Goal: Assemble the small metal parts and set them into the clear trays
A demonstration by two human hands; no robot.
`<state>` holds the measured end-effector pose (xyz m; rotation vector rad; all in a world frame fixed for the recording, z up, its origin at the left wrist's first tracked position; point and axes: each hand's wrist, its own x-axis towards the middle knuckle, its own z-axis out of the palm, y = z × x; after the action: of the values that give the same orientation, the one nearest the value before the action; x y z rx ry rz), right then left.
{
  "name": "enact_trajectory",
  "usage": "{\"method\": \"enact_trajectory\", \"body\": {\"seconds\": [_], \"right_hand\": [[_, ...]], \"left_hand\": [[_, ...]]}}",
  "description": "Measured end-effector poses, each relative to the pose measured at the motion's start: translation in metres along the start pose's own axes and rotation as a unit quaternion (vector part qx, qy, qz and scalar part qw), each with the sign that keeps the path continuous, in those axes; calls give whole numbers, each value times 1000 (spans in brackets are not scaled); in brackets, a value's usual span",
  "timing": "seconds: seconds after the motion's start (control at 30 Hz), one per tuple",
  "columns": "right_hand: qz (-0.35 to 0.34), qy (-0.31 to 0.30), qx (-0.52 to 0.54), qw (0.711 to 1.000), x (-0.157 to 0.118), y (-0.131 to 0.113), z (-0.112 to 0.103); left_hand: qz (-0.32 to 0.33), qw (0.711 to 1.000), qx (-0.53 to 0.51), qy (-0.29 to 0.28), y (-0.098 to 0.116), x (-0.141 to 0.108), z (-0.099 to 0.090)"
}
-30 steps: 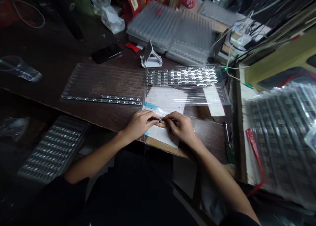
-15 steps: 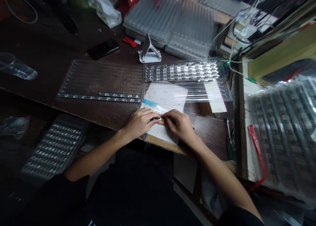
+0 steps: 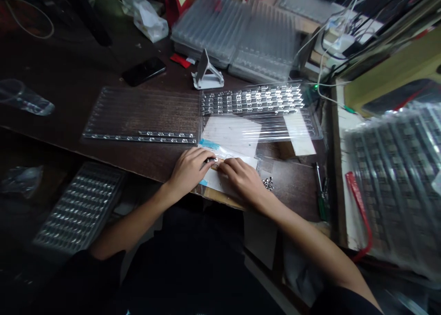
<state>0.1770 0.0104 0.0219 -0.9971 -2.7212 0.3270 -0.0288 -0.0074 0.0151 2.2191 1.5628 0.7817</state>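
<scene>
Between thumb and fingers, my left hand (image 3: 189,170) pinches a small metal part (image 3: 212,159) over the white paper at the table's front edge. Close beside it on the right, my right hand (image 3: 241,175) has its fingers pressed together, low over a small tan piece; what they hold is hidden. A pile of small metal parts (image 3: 268,183) lies just right of my right hand. Behind the hands is a clear ribbed tray (image 3: 275,126) with several rows of metal parts at its back. The clear tray at the left (image 3: 144,113) has two rows along its front edge.
A phone (image 3: 144,71), a white stand (image 3: 208,78) and stacked clear trays (image 3: 213,25) are farther back. A plastic cup (image 3: 25,99) lies at the left. A green-handled screwdriver (image 3: 321,200) is at the right, near a wrapped stack (image 3: 396,182). A filled tray (image 3: 79,205) sits low left.
Both hands have shifted slightly left, and the small metal part in my left hand shows more. The pile of small parts beside my right hand has come into view.
</scene>
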Motion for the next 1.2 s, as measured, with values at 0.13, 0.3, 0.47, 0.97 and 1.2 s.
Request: {"method": "enact_trajectory", "body": {"seconds": [0.13,0.3,0.47,0.97,1.2], "right_hand": [[-1,-10,19,1000,2,-2,-5],[103,16,116,988,-11,24,-36],[146,-105,160,971,-36,56,-58],[103,-56,201,973,-36,55,-62],[141,45,218,965,-15,43,-38]], "left_hand": [[-6,998,-30,46,1,2,1],[-7,993,-86,83,19,11,8],[11,994,-102,37,31,16,19],[10,997,-79,-1,28,16,23],[11,995,-104,4,27,14,24]]}}
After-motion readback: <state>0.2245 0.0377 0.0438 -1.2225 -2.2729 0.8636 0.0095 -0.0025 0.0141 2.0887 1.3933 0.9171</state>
